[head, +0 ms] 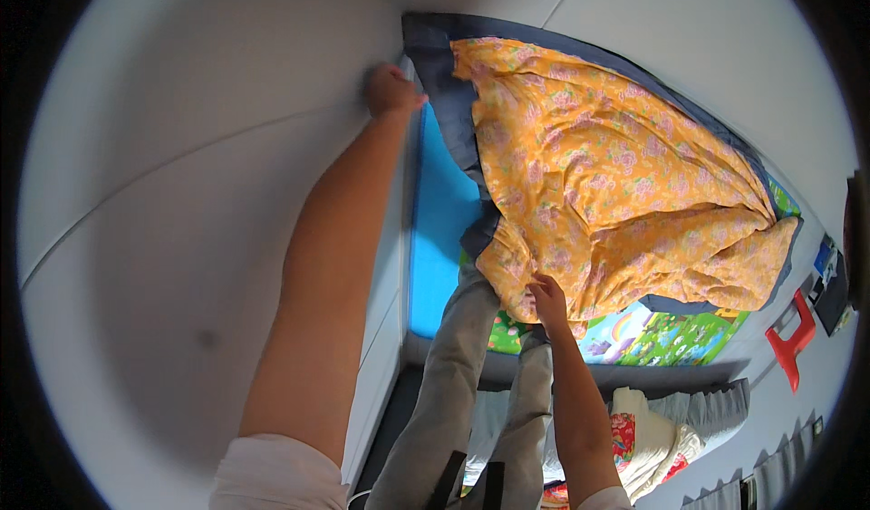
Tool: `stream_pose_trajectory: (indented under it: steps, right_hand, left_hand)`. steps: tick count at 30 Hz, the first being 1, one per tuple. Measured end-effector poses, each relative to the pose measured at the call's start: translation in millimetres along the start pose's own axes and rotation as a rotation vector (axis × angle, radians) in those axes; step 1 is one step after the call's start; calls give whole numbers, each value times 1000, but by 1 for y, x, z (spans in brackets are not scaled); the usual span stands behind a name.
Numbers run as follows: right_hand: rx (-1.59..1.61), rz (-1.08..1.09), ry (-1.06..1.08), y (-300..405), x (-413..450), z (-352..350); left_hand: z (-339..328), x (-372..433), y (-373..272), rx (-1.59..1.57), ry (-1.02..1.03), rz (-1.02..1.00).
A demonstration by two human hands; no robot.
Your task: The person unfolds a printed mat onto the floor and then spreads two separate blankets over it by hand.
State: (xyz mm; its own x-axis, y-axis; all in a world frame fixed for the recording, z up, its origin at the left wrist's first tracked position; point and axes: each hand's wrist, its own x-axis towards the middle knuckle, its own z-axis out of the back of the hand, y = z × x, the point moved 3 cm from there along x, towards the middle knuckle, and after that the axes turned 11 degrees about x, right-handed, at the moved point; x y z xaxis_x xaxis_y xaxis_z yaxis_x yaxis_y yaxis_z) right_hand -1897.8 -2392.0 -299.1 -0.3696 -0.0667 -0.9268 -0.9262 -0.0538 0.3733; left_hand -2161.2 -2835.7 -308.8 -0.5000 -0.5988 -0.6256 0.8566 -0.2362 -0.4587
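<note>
An orange floral quilt (pixel 612 157) with a dark grey border (pixel 445 95) lies rumpled over a blue mattress (pixel 435 224) and a colourful printed mat (pixel 632 333). My left hand (pixel 392 92) is stretched out along the wall at the far left, beside the quilt's dark border. Its fingers look partly curled, and whether they hold the border is hard to see. Closer to me, my right hand (pixel 549 299) grips the orange cloth near the quilt's lower edge. Folds bunch up to the right of this hand.
White walls (pixel 204 252) rise on the left and beyond the bedding. My legs (pixel 455 347) reach onto the mat. A red plastic object (pixel 795 340) stands at right. Below the mat lie cream and red floral bedding (pixel 646 442) and a pleated grey cloth (pixel 714 408).
</note>
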Motion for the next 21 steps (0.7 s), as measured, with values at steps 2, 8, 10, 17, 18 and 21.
stream_pose_trajectory:
  steps: [2, 8, 10, 17, 18, 21]
  right_hand:
    - [-17, -16, -17, 0, -1, -4]
    - [-4, -27, -56, -8, 0, -8]
    - [11, -14, -73, -16, 3, -7]
    - [103, -34, -144, -41, -13, 50]
    - [115, -31, -127, -55, -14, 64]
    - [-65, -62, -137, -66, -35, 89]
  left_hand:
    - [-10, -4, 3, -188, -89, 10]
    - [-85, -53, 76, 308, -8, -157]
    - [-109, -71, 121, 365, 65, -83]
    - [-204, -220, 193, 593, 818, 368]
    - [-211, -233, 203, 584, 814, 371]
    - [-229, -271, 258, 356, 829, 522]
